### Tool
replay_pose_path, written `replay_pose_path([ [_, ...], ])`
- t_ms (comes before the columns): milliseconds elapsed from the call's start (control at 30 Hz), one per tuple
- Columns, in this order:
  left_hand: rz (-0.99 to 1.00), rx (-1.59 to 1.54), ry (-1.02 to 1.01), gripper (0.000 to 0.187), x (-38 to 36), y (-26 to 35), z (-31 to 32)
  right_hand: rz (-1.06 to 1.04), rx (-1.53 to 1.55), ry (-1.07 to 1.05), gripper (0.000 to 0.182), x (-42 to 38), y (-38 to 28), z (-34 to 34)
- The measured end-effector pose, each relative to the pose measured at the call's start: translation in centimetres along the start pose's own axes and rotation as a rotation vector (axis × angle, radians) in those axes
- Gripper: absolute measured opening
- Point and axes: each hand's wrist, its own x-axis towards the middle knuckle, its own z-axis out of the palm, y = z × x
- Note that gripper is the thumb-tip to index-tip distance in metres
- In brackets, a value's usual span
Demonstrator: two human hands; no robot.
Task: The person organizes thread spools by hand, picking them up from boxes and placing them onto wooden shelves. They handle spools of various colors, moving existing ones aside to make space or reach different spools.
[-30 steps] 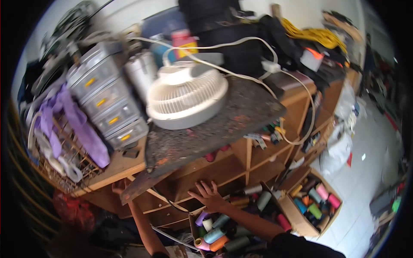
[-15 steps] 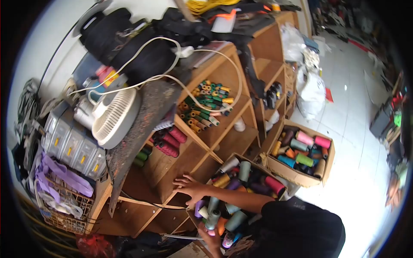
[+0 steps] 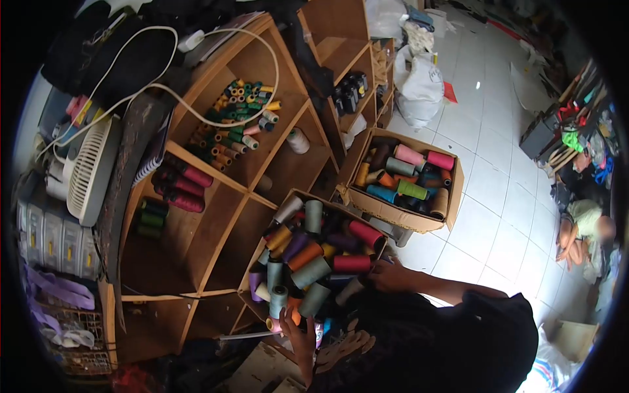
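An open cardboard box [image 3: 246,281] full of large thread spools stands against the shelf. My left hand [image 3: 300,337] is at the box's near-left corner, fingers stretched up and apart beside a grey-green spool [image 3: 278,301] and an orange spool [image 3: 293,310]. My right hand [image 3: 388,276] is at the box's right edge, below a dark red spool [image 3: 352,264] and near a dark grey spool [image 3: 350,291]. Its fingers are partly hidden, so I cannot make out whether they hold anything. Grey, purple and orange spools lie jumbled in the box.
A second cardboard box [image 3: 452,193] of spools stands behind. The wooden shelf [image 3: 223,223] holds small thread cones [image 3: 242,111] and dark red spools [image 3: 187,190]. A white fan [image 3: 92,170] stands at left. Another person [image 3: 580,229] sits on the tiled floor [image 3: 485,216] at right.
My right hand has left the shelf's edge and moved right to the box's right side. My left hand stays by the box's near corner. The view has swung right.
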Motion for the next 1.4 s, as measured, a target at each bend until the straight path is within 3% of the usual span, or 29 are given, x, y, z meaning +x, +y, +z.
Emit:
replay_pose_path([
  [33, 0.008, -0.062, -0.013, 0.057, 0.4, 1.1, 0.3, 0.093, -0.033, -0.114, 0.043, -0.6, 0.3, 0.6],
  [133, 0.062, -0.124, -0.041, 0.058, 1.4, 2.9, 1.2, -0.014, -0.071, -0.118, 0.044, 0.3, -0.2, -1.9],
  [233, 0.131, -0.007, -0.085, 0.061, 2.0, 2.3, 2.8, -0.061, -0.018, 0.202, 0.043, 1.0, -0.1, -1.0],
  [333, 0.178, 0.067, -0.056, 0.059, 1.8, 2.1, 3.1, 0.056, -0.03, -0.012, 0.046, 1.3, 0.3, -1.4],
  [433, 0.168, -0.015, -0.01, 0.057, 1.3, 1.9, 2.9, 0.005, -0.003, 0.108, 0.051, 1.5, 0.7, -3.3],
  [533, 0.128, -0.065, 0.038, 0.055, 0.6, 2.8, 2.4, 0.116, -0.178, -0.186, 0.067, 1.0, 2.5, -2.6],
  [633, 0.053, -0.03, 0.058, 0.058, -0.3, 3.1, 2.6, 0.004, -0.102, -0.009, 0.075, 1.2, 3.1, -3.5],
  [733, -0.003, -0.061, 0.139, 0.062, -1.2, 3.3, 3.1, -0.06, -0.155, 0.015, 0.063, 0.8, 3.3, -4.1],
  [767, -0.026, -0.081, 0.166, 0.066, -1.6, 3.1, 3.2, -0.038, -0.159, -0.097, 0.068, 0.7, 3.6, -4.0],
  [900, -0.067, 0.081, 0.239, 0.076, -3.0, 2.5, 3.0, -0.061, -0.17, -0.033, 0.08, 0.1, 2.7, -4.8],
  [1100, -0.089, 0.107, 0.251, 0.078, -3.8, 2.1, 2.7, -0.104, -0.306, -0.189, 0.076, 0.7, 5.6, -2.5],
  [1300, -0.15, 0.009, 0.26, 0.074, -3.4, 2.7, 2.9, -0.116, -0.156, -0.132, 0.079, 1.0, 3.0, -5.6],
  [1400, -0.179, -0.014, 0.255, 0.075, -3.6, 2.5, 3.5, 0.022, -0.174, -0.325, 0.084, 1.1, 3.1, -5.3],
])
